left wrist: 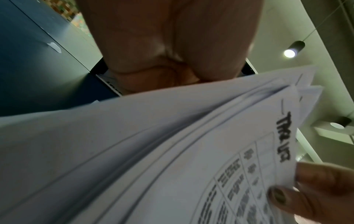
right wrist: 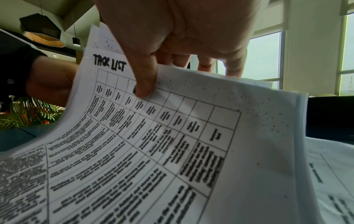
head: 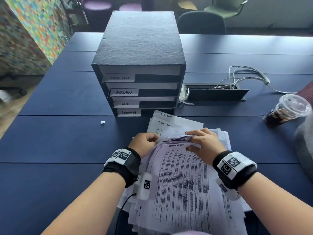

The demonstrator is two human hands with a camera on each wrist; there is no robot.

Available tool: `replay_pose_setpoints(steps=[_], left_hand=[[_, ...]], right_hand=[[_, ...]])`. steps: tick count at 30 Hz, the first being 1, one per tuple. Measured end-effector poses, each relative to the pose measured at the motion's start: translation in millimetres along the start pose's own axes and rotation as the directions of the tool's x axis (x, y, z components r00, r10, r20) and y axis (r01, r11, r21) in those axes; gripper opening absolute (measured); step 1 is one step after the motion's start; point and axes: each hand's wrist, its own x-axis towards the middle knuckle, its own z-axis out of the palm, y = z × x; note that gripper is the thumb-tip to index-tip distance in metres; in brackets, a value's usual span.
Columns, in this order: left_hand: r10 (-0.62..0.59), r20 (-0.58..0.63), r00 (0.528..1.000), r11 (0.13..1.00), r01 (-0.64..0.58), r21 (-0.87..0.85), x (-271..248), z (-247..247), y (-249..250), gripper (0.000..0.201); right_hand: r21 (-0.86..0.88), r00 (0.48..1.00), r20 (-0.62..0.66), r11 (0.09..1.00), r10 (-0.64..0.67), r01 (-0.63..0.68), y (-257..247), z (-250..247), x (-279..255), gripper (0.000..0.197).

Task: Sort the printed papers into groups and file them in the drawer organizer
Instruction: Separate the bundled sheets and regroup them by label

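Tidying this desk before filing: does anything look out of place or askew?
A small white scrap lies alone on the table, left of the papers. The two loose sheets headed TASK LIST lie askew before the drawer organizer. An iced drink cup sits near the table's right edge.

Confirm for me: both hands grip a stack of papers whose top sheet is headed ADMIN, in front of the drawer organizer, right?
Not quite. The top sheet is headed TASK LIST, not ADMIN; the right wrist view shows it plainly. The rest holds: the left hand and right hand grip the stack in front of the drawer organizer.
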Motion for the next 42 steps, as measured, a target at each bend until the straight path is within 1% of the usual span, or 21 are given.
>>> replay_pose_setpoints(steps=[2, 4, 6, 7, 9, 10, 12, 16, 17, 18, 19, 21, 24, 26, 29, 31, 34, 36, 38, 40, 42], left_hand=[[0.016, 0.071, 0.997, 0.999, -0.013, -0.053, -5, 1, 1, 0.011], [0.021, 0.107, 0.994, 0.998, -0.015, -0.058, -10, 0, 2, 0.015], [0.016, 0.118, 0.993, 0.997, -0.006, -0.082, -14, -2, 4, 0.021], [-0.002, 0.113, 0.994, 0.995, 0.013, -0.103, -15, -3, 5, 0.023], [-0.054, 0.098, 0.994, 0.988, 0.068, -0.142, -15, -6, 8, 0.034], [-0.073, 0.082, 0.994, 0.985, 0.085, -0.153, -14, -5, 8, 0.038], [-0.084, 0.032, 0.996, 0.993, 0.087, -0.084, -9, -2, 3, 0.035], [-0.133, 0.0, 0.991, 0.986, 0.133, 0.096, 1, 0, -19, 0.012], [-0.148, -0.039, 0.988, 0.978, 0.152, 0.14, 3, -1, -25, 0.013], [-0.163, -0.085, 0.983, 0.972, 0.174, 0.157, 5, -2, -29, 0.02], [-0.185, -0.13, 0.974, 0.967, 0.204, 0.152, 6, -3, -32, 0.027], [-0.21, -0.183, 0.96, 0.965, 0.234, 0.12, 6, -2, -34, 0.035], [-0.172, -0.251, 0.953, 0.971, 0.207, 0.119, 5, 1, -34, 0.04], [-0.145, -0.26, 0.955, 0.975, 0.182, 0.126, 4, 2, -31, 0.039], [-0.068, -0.203, 0.977, 0.989, 0.093, 0.115, 1, 3, -28, 0.041], [0.004, -0.159, 0.987, 0.985, 0.023, 0.17, -1, 2, -28, 0.046], [0.035, -0.13, 0.991, 0.969, -0.002, 0.249, -4, 2, -27, 0.053], [0.039, -0.137, 0.99, 0.969, -0.004, 0.245, -4, 1, -24, 0.055], [0.041, -0.131, 0.991, 0.972, -0.009, 0.236, -3, 1, -21, 0.051], [0.029, -0.136, 0.99, 0.966, 0.007, 0.257, -1, 1, -18, 0.04], [0.044, -0.152, 0.987, 0.954, 0.003, 0.3, -2, 2, -18, 0.028]], right_hand=[[-0.017, 1.0, 0.019, 1.0, 0.008, -0.007, -1, -2, 2, 0.016], [-0.035, 0.999, 0.049, 0.999, 0.016, -0.015, -1, -3, 4, 0.017], [-0.037, 0.998, 0.051, 0.999, 0.019, -0.017, -1, -4, 5, 0.017], [-0.033, 0.999, 0.045, 0.999, 0.017, -0.016, -1, -4, 4, 0.016], [-0.035, 0.999, 0.034, 0.999, 0.011, -0.01, -1, -4, 3, 0.015], [-0.043, 0.999, 0.034, 0.999, 0.008, -0.007, -1, -4, 3, 0.015], [-0.056, 0.999, 0.039, 0.998, 0.004, -0.002, -2, -4, 4, 0.016], [-0.057, 0.999, 0.04, 0.998, 0.0, 0.002, -5, -8, 6, 0.017], [-0.055, 1.0, 0.031, 0.998, -0.004, 0.006, -5, -8, 6, 0.017], [-0.049, 1.0, 0.018, 0.999, -0.009, 0.01, -5, -8, 5, 0.017], [-0.043, 1.0, 0.009, 0.999, -0.009, 0.009, -5, -6, 5, 0.017], [-0.038, 1.0, 0.005, 0.999, 0.003, -0.003, -5, -4, 3, 0.018], [-0.027, 1.0, 0.004, 1.0, 0.008, -0.008, -4, -1, 3, 0.018], [-0.023, 1.0, 0.0, 1.0, 0.003, -0.003, -4, -1, 4, 0.018], [-0.039, 1.0, 0.016, 0.999, 0.013, -0.012, -4, -1, 4, 0.02], [-0.044, 1.0, 0.021, 0.999, 0.017, -0.016, -4, -1, 4, 0.02], [-0.05, 1.0, 0.025, 0.999, 0.019, -0.018, -3, 0, 4, 0.021], [-0.053, 1.0, 0.025, 0.998, 0.017, -0.015, -3, 1, 4, 0.021], [-0.046, 1.0, 0.012, 0.999, 0.015, -0.014, -3, 0, 3, 0.02], [-0.045, 1.0, 0.008, 0.999, 0.011, -0.011, -2, 0, 3, 0.019], [-0.045, 1.0, 0.011, 0.999, 0.009, -0.008, -2, 1, 3, 0.019]])
